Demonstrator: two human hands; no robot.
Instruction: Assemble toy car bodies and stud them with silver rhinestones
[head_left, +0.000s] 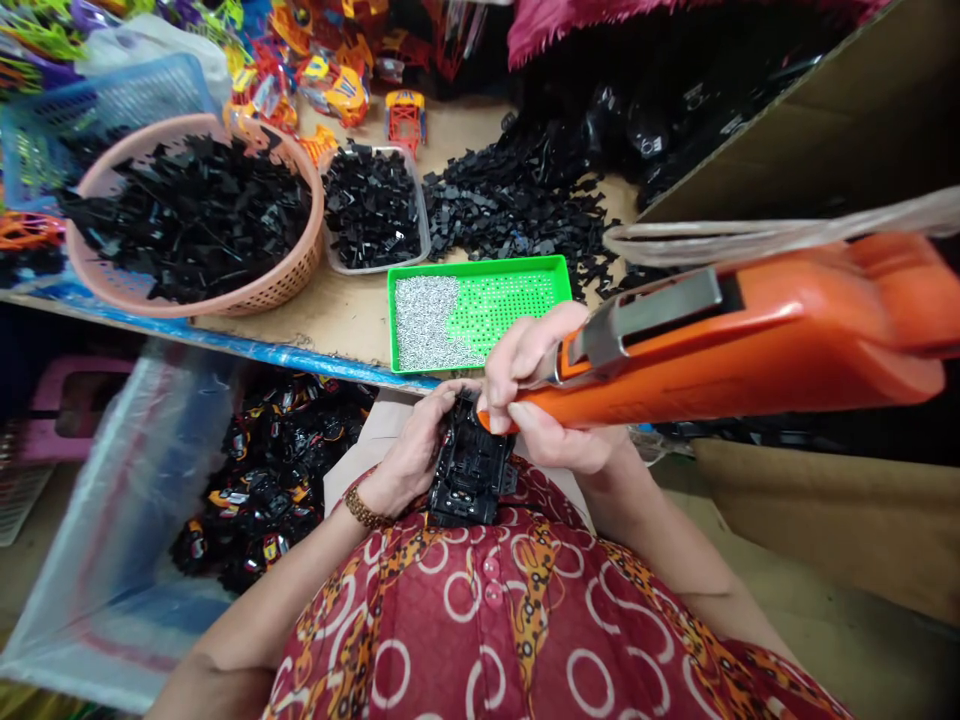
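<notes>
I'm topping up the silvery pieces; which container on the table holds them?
The bright green rectangular tray, partly hidden by the right hand; silvery pieces cover its left side. The round peach basket and clear tub hold black parts.

A tan worktable [341,322] (blue-edged) stands above a drab floor [24,572].

No legible text. Decals on the yellow-orange toy car shell [346,95], white marks on the black plastic bag [651,128] and faint marks on the orange power screwdriver [750,365] are unreadable.
</notes>
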